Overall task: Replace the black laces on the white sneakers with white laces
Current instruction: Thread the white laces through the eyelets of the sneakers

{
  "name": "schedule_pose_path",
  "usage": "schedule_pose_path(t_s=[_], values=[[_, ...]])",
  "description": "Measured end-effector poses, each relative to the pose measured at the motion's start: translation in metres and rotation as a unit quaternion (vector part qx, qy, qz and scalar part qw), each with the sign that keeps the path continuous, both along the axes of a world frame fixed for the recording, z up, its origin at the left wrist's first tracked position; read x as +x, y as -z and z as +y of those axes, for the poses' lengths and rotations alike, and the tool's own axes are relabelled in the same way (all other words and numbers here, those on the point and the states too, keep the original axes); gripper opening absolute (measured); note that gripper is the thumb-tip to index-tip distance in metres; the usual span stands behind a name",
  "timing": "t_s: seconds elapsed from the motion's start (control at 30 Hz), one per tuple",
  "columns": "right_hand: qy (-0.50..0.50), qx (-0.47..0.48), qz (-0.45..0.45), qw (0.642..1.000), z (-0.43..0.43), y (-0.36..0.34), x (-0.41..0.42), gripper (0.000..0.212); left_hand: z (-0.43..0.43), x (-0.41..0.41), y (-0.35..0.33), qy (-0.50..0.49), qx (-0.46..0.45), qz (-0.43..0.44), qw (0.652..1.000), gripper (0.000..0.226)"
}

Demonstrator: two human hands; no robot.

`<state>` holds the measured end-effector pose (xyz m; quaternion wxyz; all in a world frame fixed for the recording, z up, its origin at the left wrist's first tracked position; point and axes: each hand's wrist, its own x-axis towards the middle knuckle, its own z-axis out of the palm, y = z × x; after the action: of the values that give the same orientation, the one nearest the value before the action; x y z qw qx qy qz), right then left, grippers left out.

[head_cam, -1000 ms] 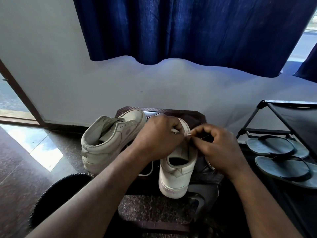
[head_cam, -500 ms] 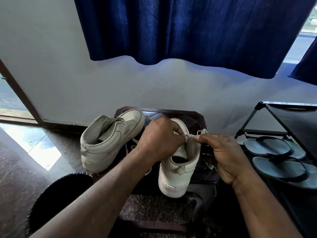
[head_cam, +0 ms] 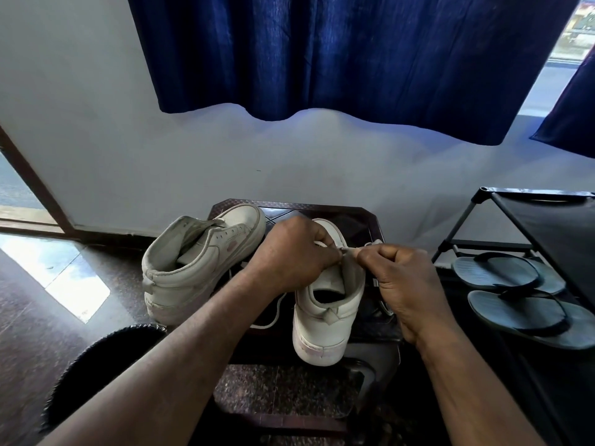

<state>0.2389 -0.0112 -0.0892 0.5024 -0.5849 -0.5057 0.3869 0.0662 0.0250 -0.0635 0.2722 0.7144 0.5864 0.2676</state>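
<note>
Over the upright sneaker (head_cam: 325, 323), left hand (head_cam: 289, 255) and right hand (head_cam: 402, 281) pinch a white lace (head_cam: 349, 249). The tilted sneaker (head_cam: 193, 272) bears an illegible pink mark (head_cam: 230, 249).

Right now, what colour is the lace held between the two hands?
White; the lace shows best in the head view.

Both bare forearms reach in from the lower corners of the frame and meet near its centre. The left hand (head_cam: 296, 255) is knuckles-up, its fingers (head_cam: 322, 238) curled tightly downward. The right hand (head_cam: 402, 278) sits just to its right, back facing the camera, fingers bent. Between them, both hands' fingertips pinch a white lace (head_cam: 349, 249).
</note>
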Motion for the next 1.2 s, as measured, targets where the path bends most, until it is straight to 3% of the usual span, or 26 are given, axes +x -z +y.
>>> schedule_pose_path(t_s=[0.2,0.37,0.43,0.53,0.63,0.73,0.83,0.9,1.03,1.13,1.2], values=[[0.009,0.028,-0.064,0.997,0.001,0.002,-0.003,0.009,-0.004,0.003,0.001,-0.026,0.023,-0.007,0.999,0.012],[0.035,0.056,-0.126,0.990,-0.002,0.001,-0.008,0.014,-0.008,0.013,-0.001,-0.043,0.069,0.076,0.994,0.018],[0.035,0.053,-0.099,0.993,-0.002,0.003,-0.009,0.023,-0.008,0.013,0.001,-0.046,0.063,0.063,0.995,0.015],[0.016,-0.004,0.065,0.998,0.003,0.010,-0.007,0.050,-0.005,0.008,0.001,-0.054,0.046,0.047,0.996,0.010],[0.009,-0.041,0.098,0.994,0.007,0.013,-0.009,0.018,-0.003,0.005,0.003,-0.052,0.038,0.020,0.998,0.011],[0.006,-0.066,0.095,0.993,0.013,0.016,-0.015,0.010,-0.004,0.005,0.005,-0.047,0.029,0.010,0.998,0.011],[0.006,-0.041,-0.024,0.999,0.020,0.017,-0.014,0.016,-0.004,0.001,0.006,-0.043,0.015,0.016,0.999,0.013],[0.063,-0.029,-0.083,0.994,0.024,0.015,-0.006,0.016,-0.003,-0.001,0.007,-0.043,0.010,0.013,0.999,0.017],[0.185,-0.003,-0.087,0.979,0.022,0.006,0.023,0.019,-0.003,-0.003,0.008,-0.041,0.008,-0.008,0.999,0.014],[0.143,0.027,-0.137,0.980,0.016,0.005,0.019,0.005,-0.005,-0.002,0.008,-0.042,0.007,-0.017,0.999,0.012],[0.088,0.066,-0.182,0.977,0.017,0.009,0.011,0.014,-0.004,-0.002,0.007,-0.041,0.006,-0.017,0.999,0.015]])
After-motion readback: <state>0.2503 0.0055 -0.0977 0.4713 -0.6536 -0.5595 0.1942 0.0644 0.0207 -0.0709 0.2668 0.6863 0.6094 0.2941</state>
